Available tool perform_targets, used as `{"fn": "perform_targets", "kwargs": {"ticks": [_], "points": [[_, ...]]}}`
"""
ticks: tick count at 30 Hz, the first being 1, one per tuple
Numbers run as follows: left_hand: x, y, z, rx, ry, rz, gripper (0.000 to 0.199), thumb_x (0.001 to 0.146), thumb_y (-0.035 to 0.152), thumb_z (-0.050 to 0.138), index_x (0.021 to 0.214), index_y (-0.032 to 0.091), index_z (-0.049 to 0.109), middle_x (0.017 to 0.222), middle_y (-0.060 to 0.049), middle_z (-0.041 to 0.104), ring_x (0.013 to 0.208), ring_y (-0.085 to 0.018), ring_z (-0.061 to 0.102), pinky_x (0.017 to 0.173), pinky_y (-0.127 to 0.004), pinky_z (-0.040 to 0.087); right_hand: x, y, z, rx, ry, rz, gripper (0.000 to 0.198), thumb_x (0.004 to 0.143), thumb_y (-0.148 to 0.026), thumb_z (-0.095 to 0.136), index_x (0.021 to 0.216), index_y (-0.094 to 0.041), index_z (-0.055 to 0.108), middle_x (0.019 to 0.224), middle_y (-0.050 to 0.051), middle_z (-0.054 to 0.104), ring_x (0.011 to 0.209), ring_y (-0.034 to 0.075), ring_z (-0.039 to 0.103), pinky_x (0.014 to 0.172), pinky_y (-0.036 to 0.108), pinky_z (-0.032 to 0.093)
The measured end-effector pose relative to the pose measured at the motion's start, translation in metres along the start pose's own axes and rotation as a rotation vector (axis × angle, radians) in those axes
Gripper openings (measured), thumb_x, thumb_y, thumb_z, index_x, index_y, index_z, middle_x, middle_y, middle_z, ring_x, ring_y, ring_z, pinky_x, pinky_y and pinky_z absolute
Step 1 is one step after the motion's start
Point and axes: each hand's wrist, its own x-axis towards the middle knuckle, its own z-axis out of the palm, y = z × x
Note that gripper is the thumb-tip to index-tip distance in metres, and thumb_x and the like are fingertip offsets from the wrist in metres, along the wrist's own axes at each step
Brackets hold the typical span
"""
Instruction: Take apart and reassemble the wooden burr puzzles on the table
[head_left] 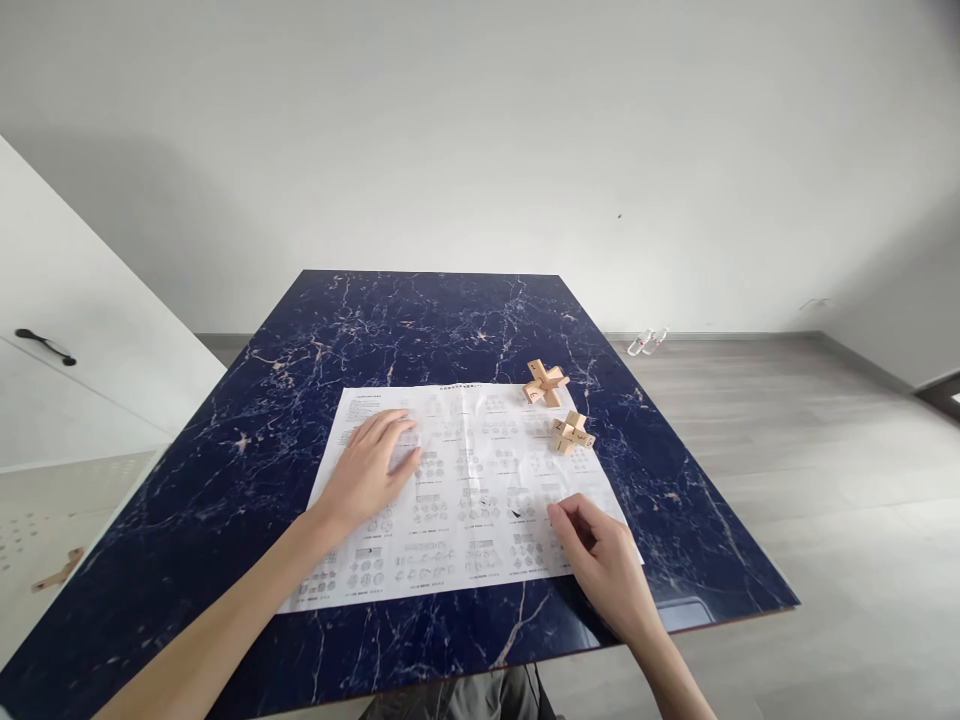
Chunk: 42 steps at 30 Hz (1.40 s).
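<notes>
A large white printed sheet (pixel 465 455) with rows of small puzzle diagrams and crease lines lies on the table. My left hand (pixel 367 465) rests palm down on its left half, fingers stretched out and a little apart, holding nothing. Over the lower right part of the sheet, my right hand (pixel 604 550) is closed, thumb against curled forefinger, with nothing showing between them. Two wooden interlocking burr puzzles with dark marks are near the sheet's upper right: one wooden puzzle (pixel 551 384) at the corner, another wooden puzzle (pixel 572 434) just below it on the paper.
The dark blue marble-patterned table (pixel 405 310) stands close to a pale wall (pixel 465 150). To the left is a white cabinet with a black handle (pixel 45 347). Clear bottles (pixel 647 341) are on the grey floor by the wall. A brown wooden item (pixel 58 572) appears low at the left.
</notes>
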Motion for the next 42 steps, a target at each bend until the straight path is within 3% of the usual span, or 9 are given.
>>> {"fn": "perform_targets", "kwargs": {"ticks": [5, 12, 21, 27, 42], "points": [[0.001, -0.019, -0.001, 0.121, 0.124, -0.086, 0.047, 0.106, 0.051, 0.049, 0.137, 0.017, 0.057, 0.155, -0.021, 0.055, 0.15, -0.04, 0.048, 0.124, -0.061, 0.039, 0.0, 0.002, 0.0, -0.003, 0.001, -0.017, 0.046, 0.105, -0.056, 0.053, 0.076, -0.021, 0.059, 0.06, -0.004, 0.047, 0.053, 0.015, 0.045, 0.052, 0.026, 0.035], [0.002, -0.055, -0.002, 0.25, 0.17, -0.23, 0.058, 0.104, 0.055, 0.044, 0.142, 0.012, 0.051, 0.16, -0.025, 0.051, 0.152, -0.041, 0.046, 0.125, -0.059, 0.038, 0.0, 0.006, 0.001, 0.025, -0.029, 0.01, 0.046, 0.106, -0.058, 0.053, 0.079, -0.021, 0.059, 0.061, -0.004, 0.046, 0.054, 0.014, 0.043, 0.053, 0.027, 0.032], [0.002, -0.056, 0.002, 0.247, 0.187, -0.313, 0.07, 0.101, 0.061, 0.041, 0.143, 0.006, 0.053, 0.162, -0.031, 0.045, 0.155, -0.046, 0.039, 0.124, -0.064, 0.037, 0.0, 0.008, 0.001, 0.055, -0.036, -0.003, 0.044, 0.107, -0.056, 0.052, 0.079, -0.022, 0.058, 0.061, -0.004, 0.045, 0.056, 0.015, 0.043, 0.054, 0.027, 0.03], [0.001, -0.058, 0.001, 0.209, 0.201, -0.294, 0.065, 0.1, 0.059, 0.044, 0.143, 0.012, 0.052, 0.161, -0.025, 0.049, 0.154, -0.043, 0.042, 0.125, -0.062, 0.037, 0.0, 0.008, 0.0, 0.056, -0.028, -0.021, 0.045, 0.106, -0.057, 0.053, 0.078, -0.022, 0.058, 0.06, -0.004, 0.046, 0.055, 0.015, 0.043, 0.053, 0.027, 0.031], [0.0, -0.061, 0.0, 0.108, 0.229, -0.185, 0.054, 0.101, 0.051, 0.048, 0.139, 0.013, 0.052, 0.151, -0.024, 0.058, 0.146, -0.041, 0.051, 0.122, -0.06, 0.041, -0.002, 0.008, -0.001, 0.058, -0.021, -0.007, 0.047, 0.105, -0.059, 0.052, 0.077, -0.022, 0.057, 0.061, -0.004, 0.044, 0.055, 0.015, 0.041, 0.053, 0.027, 0.031]]}}
